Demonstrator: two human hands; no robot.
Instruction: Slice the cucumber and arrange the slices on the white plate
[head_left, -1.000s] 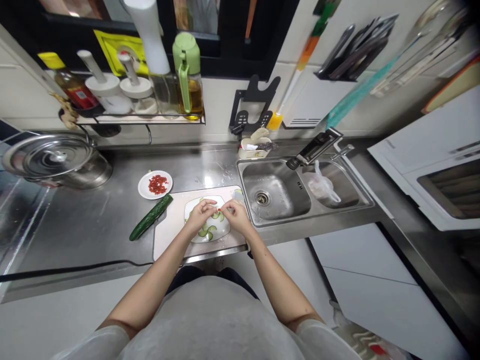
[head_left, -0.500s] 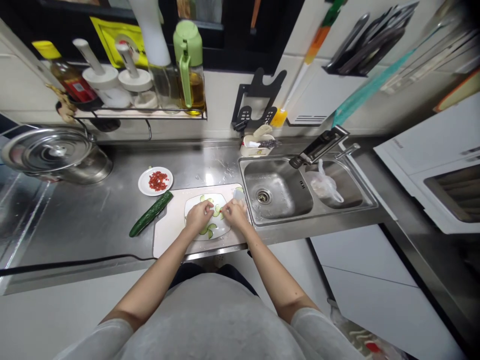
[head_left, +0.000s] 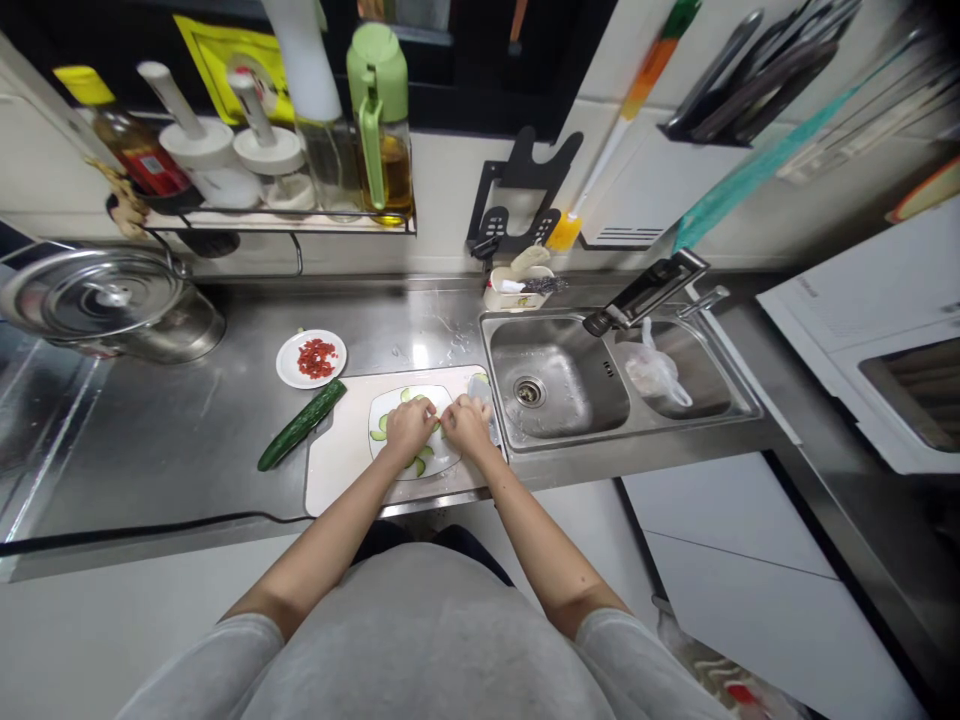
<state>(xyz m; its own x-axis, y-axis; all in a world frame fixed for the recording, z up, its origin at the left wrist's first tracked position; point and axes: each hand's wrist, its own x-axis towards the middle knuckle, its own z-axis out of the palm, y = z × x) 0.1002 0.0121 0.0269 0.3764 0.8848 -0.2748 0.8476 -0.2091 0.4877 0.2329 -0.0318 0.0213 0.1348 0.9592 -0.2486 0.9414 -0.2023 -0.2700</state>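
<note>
My left hand reaches over the white plate, its fingers bent in a pinch at the plate's right half; what they hold, if anything, is hidden. Close beside it, my right hand also pinches, with a tiny red piece at its fingertips. Thin green-edged cucumber slices lie in small fans on the plate, which rests on a pale cutting board. A whole cucumber lies at the board's left edge. Behind it, a small white dish holds red pieces.
A double sink adjoins the board on the right, with a plastic bag in the farther basin. A lidded steel pot stands at the left. Bottles and jars fill a wall rack. A black cord runs along the front edge.
Both hands have come closer together over the plate's right side. My left hand has shifted right and now covers more of the slices. The camera view has tilted slightly.
</note>
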